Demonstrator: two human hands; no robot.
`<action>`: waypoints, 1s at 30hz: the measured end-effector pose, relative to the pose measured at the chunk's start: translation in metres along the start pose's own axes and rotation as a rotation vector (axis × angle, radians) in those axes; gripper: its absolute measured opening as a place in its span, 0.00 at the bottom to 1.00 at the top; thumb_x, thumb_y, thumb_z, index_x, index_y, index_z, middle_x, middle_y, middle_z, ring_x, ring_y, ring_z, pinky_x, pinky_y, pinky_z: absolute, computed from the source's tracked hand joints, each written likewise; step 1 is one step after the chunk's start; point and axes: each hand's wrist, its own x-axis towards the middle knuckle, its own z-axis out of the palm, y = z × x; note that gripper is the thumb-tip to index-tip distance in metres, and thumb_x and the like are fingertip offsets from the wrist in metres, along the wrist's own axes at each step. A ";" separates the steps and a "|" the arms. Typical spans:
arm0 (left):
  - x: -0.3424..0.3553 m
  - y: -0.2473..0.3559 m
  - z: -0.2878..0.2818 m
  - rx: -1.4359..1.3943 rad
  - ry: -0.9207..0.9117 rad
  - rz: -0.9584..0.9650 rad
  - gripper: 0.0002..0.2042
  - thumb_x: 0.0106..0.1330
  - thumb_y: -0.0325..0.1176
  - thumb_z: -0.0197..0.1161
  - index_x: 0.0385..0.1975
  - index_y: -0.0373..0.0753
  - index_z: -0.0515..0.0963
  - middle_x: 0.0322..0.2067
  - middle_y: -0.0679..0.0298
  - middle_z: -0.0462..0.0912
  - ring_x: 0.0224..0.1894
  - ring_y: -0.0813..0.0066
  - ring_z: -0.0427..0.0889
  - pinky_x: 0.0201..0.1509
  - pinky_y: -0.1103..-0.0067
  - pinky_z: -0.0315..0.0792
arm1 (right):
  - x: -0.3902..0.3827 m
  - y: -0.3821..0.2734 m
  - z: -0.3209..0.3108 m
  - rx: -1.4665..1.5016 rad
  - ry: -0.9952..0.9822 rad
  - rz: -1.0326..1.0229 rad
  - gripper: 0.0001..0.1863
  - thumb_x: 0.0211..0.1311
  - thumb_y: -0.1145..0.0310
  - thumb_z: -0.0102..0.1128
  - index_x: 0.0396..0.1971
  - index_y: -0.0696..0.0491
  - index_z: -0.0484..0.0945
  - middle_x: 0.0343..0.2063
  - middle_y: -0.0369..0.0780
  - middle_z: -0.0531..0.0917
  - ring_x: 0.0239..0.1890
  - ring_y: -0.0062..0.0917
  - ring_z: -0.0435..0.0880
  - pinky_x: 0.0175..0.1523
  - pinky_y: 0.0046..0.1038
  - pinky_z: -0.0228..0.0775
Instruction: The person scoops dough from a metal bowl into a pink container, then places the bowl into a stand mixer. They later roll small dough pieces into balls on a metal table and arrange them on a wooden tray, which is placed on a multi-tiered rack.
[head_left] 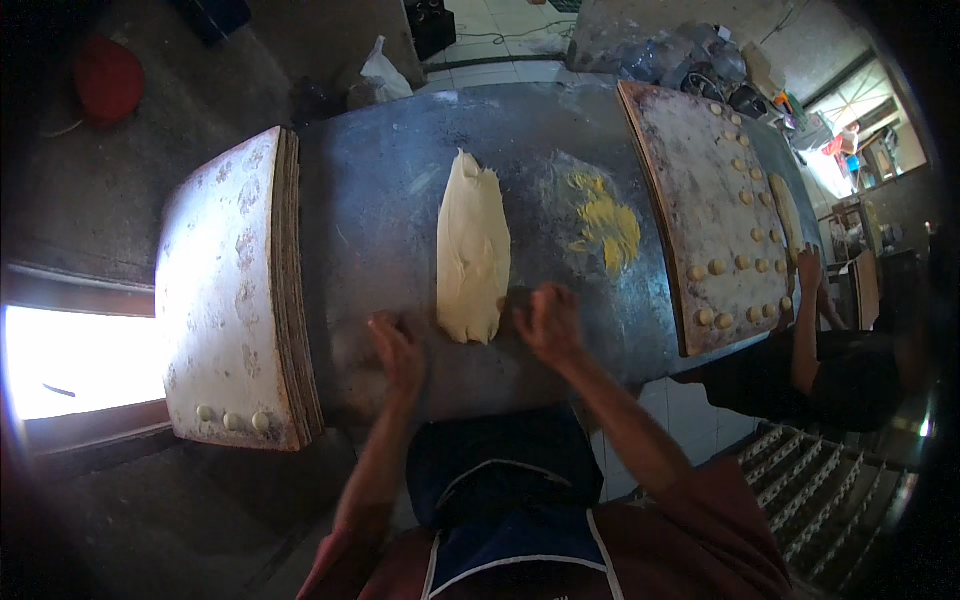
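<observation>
A long, flattened piece of pale dough (474,250) lies lengthwise on the dark metal worktable (370,215), with a folded, ragged far end. My left hand (398,352) is just left of the dough's near end, apart from it, loosely bent and holding nothing. On the other side, my right hand (548,322) is beside the dough's near right edge, fingers loosely bent and apart. Whether its fingertips touch the dough I cannot tell. A yellow greasy-looking smear (608,225) lies on the table to the right of the dough.
Stacked pale boards (225,270) stand at the left, with a few small dough balls (232,421) on top. A wooden board (690,200) with several dough balls lies at the right. There, another person's hand (808,265) touches a dough strip (785,215). A slatted rack (820,490) is at the lower right.
</observation>
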 end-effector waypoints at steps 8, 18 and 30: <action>0.002 -0.031 -0.023 0.105 -0.160 0.081 0.17 0.68 0.22 0.62 0.50 0.28 0.62 0.37 0.48 0.71 0.35 0.54 0.72 0.40 0.62 0.68 | -0.031 0.047 -0.022 0.019 -0.122 -0.035 0.15 0.58 0.68 0.66 0.38 0.56 0.70 0.34 0.48 0.74 0.37 0.47 0.75 0.46 0.47 0.66; -0.011 -0.045 -0.025 0.042 -0.040 -0.055 0.15 0.67 0.22 0.62 0.46 0.30 0.63 0.38 0.49 0.70 0.36 0.54 0.72 0.43 0.63 0.70 | -0.017 0.049 -0.020 0.032 0.052 -0.152 0.16 0.55 0.72 0.68 0.38 0.56 0.69 0.33 0.48 0.74 0.40 0.45 0.75 0.46 0.45 0.66; -0.049 -0.031 -0.043 -0.055 -0.103 -0.042 0.08 0.65 0.25 0.58 0.42 0.35 0.73 0.39 0.50 0.74 0.44 0.49 0.75 0.48 0.61 0.71 | -0.041 0.026 0.011 0.005 0.082 -0.038 0.15 0.63 0.69 0.65 0.44 0.58 0.72 0.37 0.50 0.75 0.41 0.45 0.75 0.48 0.43 0.67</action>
